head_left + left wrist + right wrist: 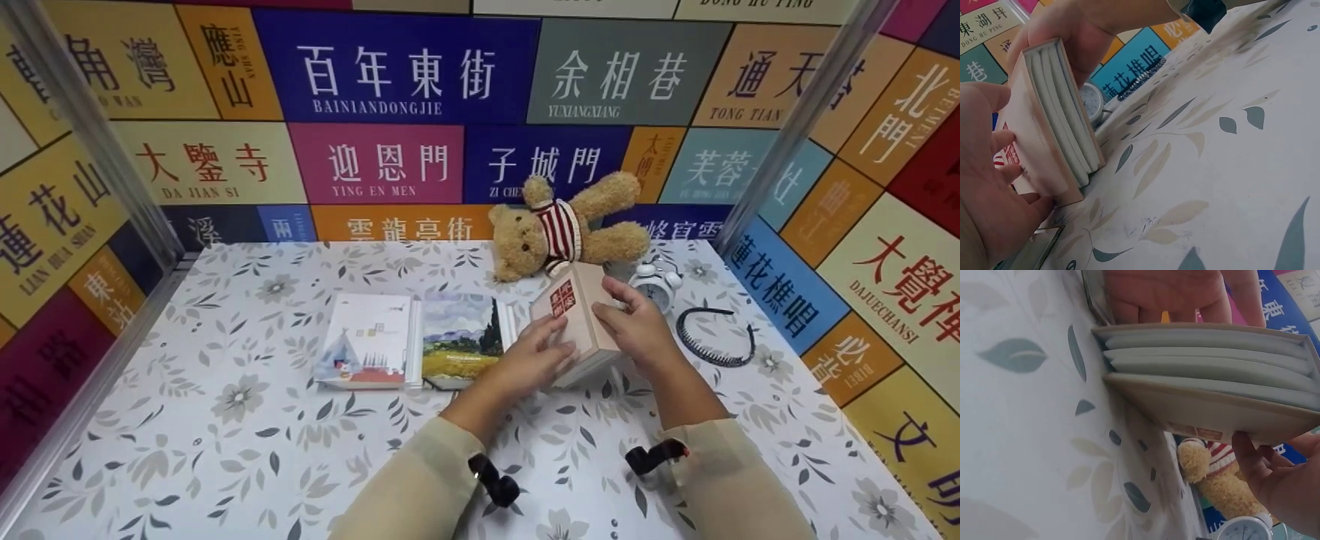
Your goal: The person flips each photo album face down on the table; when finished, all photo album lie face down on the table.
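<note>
A thick tan book set (pixel 583 322) with red characters on its cover stands tilted over the patterned table, its lower end close to the cloth. Several pale page blocks (pixel 1207 363) show between its boards in the right wrist view. My right hand (pixel 637 322) grips the set round its upper right side, fingers and thumb on different faces. Against the cover on the left, my left hand (pixel 536 352) rests its fingertips, fingers apart and slightly bent. To the left lie a book with a landscape painting cover (pixel 461 337) and a white illustrated book (pixel 369 341).
A teddy bear (pixel 559 232) in a striped top lies behind the book set, near the back wall. A white alarm clock (pixel 654 281) stands just beyond my right hand, and a black toothed headband (pixel 712 356) lies to its right. Lettered panels (pixel 397 67) surround the table.
</note>
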`<move>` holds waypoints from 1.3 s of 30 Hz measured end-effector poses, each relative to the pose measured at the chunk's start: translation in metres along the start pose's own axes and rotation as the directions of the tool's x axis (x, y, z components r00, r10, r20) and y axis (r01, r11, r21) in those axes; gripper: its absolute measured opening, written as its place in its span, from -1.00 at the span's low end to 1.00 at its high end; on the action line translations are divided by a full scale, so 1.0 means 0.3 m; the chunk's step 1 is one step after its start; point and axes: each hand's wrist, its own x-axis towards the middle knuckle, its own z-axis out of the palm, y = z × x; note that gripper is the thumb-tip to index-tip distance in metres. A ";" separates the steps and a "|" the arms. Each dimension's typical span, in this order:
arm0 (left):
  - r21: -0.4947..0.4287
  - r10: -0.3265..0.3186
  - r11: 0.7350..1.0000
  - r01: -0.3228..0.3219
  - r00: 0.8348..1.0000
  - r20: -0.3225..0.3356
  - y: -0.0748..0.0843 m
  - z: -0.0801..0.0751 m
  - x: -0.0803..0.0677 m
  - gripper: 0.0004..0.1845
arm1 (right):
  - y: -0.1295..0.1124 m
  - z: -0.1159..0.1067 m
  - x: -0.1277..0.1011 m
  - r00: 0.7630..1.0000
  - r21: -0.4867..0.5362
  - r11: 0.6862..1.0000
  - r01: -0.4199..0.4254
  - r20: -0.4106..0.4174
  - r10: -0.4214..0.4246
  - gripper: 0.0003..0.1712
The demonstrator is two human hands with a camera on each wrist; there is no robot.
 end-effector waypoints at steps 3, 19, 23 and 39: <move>-0.010 -0.050 0.999 0.050 0.999 0.006 0.005 -0.001 -0.005 -0.34 | 0.021 -0.011 0.010 1.000 -0.082 0.997 0.013 0.001 -0.013 -0.24; 0.097 -0.084 0.992 0.083 0.996 0.012 -0.003 -0.011 -0.001 -0.26 | 0.094 -0.058 0.044 0.987 -0.306 0.943 -0.130 0.047 0.152 -0.17; 0.093 -0.069 0.993 0.067 0.997 0.025 0.001 -0.011 -0.002 -0.26 | 0.101 -0.070 0.048 0.982 -0.364 0.918 -0.161 0.035 0.186 -0.18; 0.010 -0.041 0.999 0.041 0.997 -0.064 0.020 -0.020 -0.003 -0.32 | 0.073 -0.031 0.035 0.990 -0.343 0.929 -0.140 -0.016 0.143 -0.31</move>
